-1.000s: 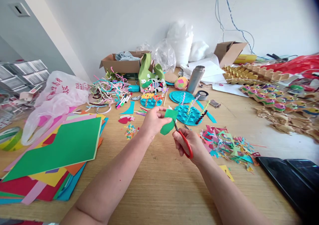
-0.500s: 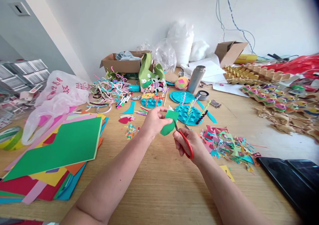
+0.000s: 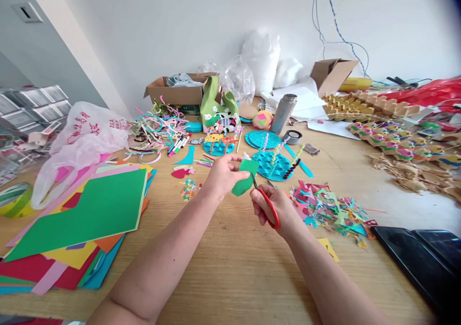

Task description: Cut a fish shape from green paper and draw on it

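Observation:
Between thumb and fingers, my left hand (image 3: 226,175) pinches a small piece of green paper (image 3: 242,186) above the middle of the table. My right hand (image 3: 275,207) grips red-handled scissors (image 3: 272,210), and their blades lie against the paper's right edge. How far the blades are parted is hard to make out. Behind the paper stands a round blue base (image 3: 272,165) with twisted pipe cleaners upright in it. A heap of coloured paper scraps (image 3: 329,210) lies to the right of my right hand.
Stacked coloured paper (image 3: 104,210) covers the table's left side. Pipe cleaners (image 3: 154,128), markers (image 3: 178,145), a green felt bag (image 3: 219,109) and a metal flask (image 3: 284,114) stand or lie farther back. Black phones or tablets (image 3: 414,262) rest at the right, below egg cartons (image 3: 389,140).

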A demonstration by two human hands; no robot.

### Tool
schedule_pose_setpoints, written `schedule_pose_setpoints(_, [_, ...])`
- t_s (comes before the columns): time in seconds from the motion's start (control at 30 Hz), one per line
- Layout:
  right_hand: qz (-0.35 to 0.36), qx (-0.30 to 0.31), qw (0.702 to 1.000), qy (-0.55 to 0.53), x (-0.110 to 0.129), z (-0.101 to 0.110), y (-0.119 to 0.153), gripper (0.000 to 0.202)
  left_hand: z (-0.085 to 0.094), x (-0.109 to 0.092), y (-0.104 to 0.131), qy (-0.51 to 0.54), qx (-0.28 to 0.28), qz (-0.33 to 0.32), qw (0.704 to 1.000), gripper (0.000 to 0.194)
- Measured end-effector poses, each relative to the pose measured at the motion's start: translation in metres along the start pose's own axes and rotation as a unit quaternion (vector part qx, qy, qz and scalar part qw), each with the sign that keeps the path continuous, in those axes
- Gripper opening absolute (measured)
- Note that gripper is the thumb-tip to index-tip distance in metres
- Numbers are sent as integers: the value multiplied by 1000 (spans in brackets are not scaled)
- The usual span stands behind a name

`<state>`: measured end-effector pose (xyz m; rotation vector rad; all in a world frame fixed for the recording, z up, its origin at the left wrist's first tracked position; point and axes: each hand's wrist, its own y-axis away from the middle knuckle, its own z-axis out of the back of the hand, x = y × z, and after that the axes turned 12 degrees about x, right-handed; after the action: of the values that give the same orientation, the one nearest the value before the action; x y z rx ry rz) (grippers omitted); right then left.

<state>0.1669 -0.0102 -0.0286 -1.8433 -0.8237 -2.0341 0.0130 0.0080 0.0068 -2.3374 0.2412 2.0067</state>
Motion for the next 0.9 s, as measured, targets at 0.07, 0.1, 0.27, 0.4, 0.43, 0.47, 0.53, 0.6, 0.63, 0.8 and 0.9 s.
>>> schedule_pose_setpoints(0.07, [3, 3, 1000, 2, -1, 0, -1, 35, 0, 0, 0, -3, 0, 5, 1000, 39])
schedule_pose_setpoints(0.1, [4, 4, 1000, 4, -1, 1, -1, 35, 0, 0, 0, -4, -1, 7, 1000, 39])
schedule_pose_setpoints(0.27, [2, 6, 1000, 7, 1, 0, 0, 36, 0, -1, 1, -13, -5, 13, 1000, 39])
schedule_pose_setpoints(0.4, [-1, -2, 1000, 8, 2, -1, 1, 37, 0, -1, 1, -15, -5, 10, 1000, 40])
schedule_pose_setpoints(0.43, [-1, -2, 1000, 7, 1, -1, 1, 37, 0, -1, 1, -14, -4, 9, 1000, 40])
schedule_pose_setpoints(0.47, [-1, -2, 1000, 5, 1, -1, 1, 37, 0, 0, 1, -13, -3, 9, 1000, 40])
schedule_pose_setpoints(0.53, [-1, -3, 1000, 2, 1, -1, 1, 37, 0, 0, 1, -12, 0, 6, 1000, 39])
schedule_pose_setpoints(0.6, [-3, -8, 1000, 1, 1, -1, 1, 37, 1, 0, 1, -13, 1, 4, 1000, 38])
schedule_pose_setpoints(0.63, [-4, -10, 1000, 1, 1, -2, 1, 37, 1, 0, 1, -12, 1, 4, 1000, 38])
schedule_pose_setpoints(0.8, [-3, -9, 1000, -1, 1, -1, 1, 37, 0, -1, 1, 1, -4, 6, 1000, 36])
schedule_pose_setpoints(0.9, [-3, -1, 1000, 0, -2, -1, 0, 37, 0, -2, 1, 0, -15, -2, 1000, 35])
